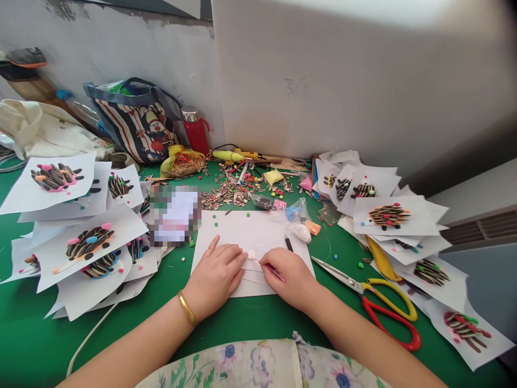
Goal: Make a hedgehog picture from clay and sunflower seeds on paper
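Observation:
My left hand (216, 275), with a gold bangle (188, 308) on its wrist, lies flat on a white paper sheet (230, 229). My right hand (288, 275) rests beside it, pinching a thin pink stick (275, 272) whose tip touches the paper. Between my hands sits a small white lump (252, 253), possibly clay, next to a faint dotted circle (264, 248) on the sheet. Both hands are on the green tabletop's (226, 318) near side.
Red-and-yellow-handled scissors (363, 291) lie right of my right hand. Sunflower seed shells (230, 188) and coloured beads are scattered behind the sheet. Paper sheets with seed collages (390, 215) are piled on both sides. A red flask (196, 132) and patterned tote bag (137, 121) stand at the back.

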The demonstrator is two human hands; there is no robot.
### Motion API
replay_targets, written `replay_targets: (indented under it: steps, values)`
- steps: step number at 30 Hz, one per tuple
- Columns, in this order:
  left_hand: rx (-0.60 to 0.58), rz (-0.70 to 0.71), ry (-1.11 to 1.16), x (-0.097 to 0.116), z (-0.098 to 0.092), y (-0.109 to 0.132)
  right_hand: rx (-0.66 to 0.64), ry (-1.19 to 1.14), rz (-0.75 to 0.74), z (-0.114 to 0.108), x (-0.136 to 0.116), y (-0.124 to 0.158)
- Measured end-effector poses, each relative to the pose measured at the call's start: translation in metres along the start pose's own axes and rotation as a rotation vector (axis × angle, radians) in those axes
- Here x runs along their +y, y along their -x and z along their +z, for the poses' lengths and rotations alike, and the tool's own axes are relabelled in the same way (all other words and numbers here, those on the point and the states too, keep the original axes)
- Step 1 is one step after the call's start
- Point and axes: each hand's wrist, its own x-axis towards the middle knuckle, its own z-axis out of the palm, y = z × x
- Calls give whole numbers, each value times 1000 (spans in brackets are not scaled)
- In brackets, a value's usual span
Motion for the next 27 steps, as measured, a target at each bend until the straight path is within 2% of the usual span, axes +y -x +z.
replay_targets:
  steps: [27]
  values:
    - [-70, -53, -8, 4, 2, 0, 30, -5, 69, -1, 1, 0]
